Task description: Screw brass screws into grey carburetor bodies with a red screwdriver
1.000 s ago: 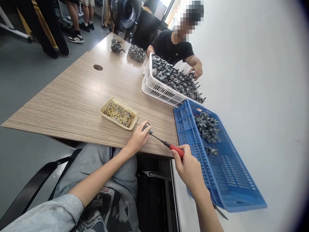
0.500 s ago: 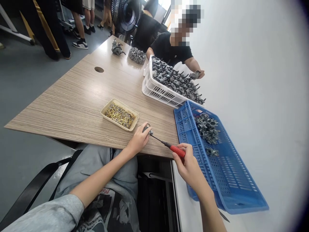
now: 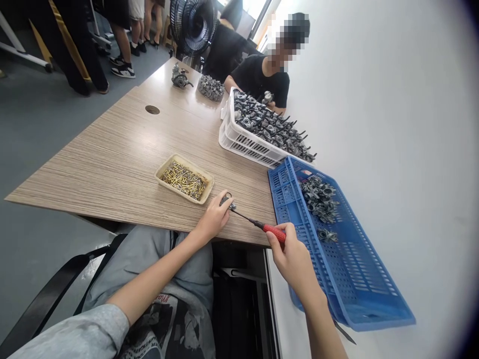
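My left hand (image 3: 214,218) is closed around a small grey metal part (image 3: 228,201) with a ring at its top, held at the table's near edge. Much of that part is hidden by my fingers. In my right hand (image 3: 292,254) is a screwdriver (image 3: 274,232) with a red handle, its dark shaft pointing left. The screwdriver's tip meets the metal part, though the exact contact is too small to make out. Just beyond my left hand, a cream tray (image 3: 160,180) holds many brass-coloured screw-like pieces (image 3: 183,180).
To the right stands a blue crate (image 3: 359,294) with several metal castings (image 3: 320,199) inside. Behind it, a white crate (image 3: 243,144) is heaped with similar parts. A co-worker (image 3: 258,75) sits across the wooden table (image 3: 112,144). A fan (image 3: 194,25) stands at the back.
The co-worker's hand, with a metal part in it, has drawn back from the white crate's far side toward their body. My hands and the screwdriver stay nearly in place.
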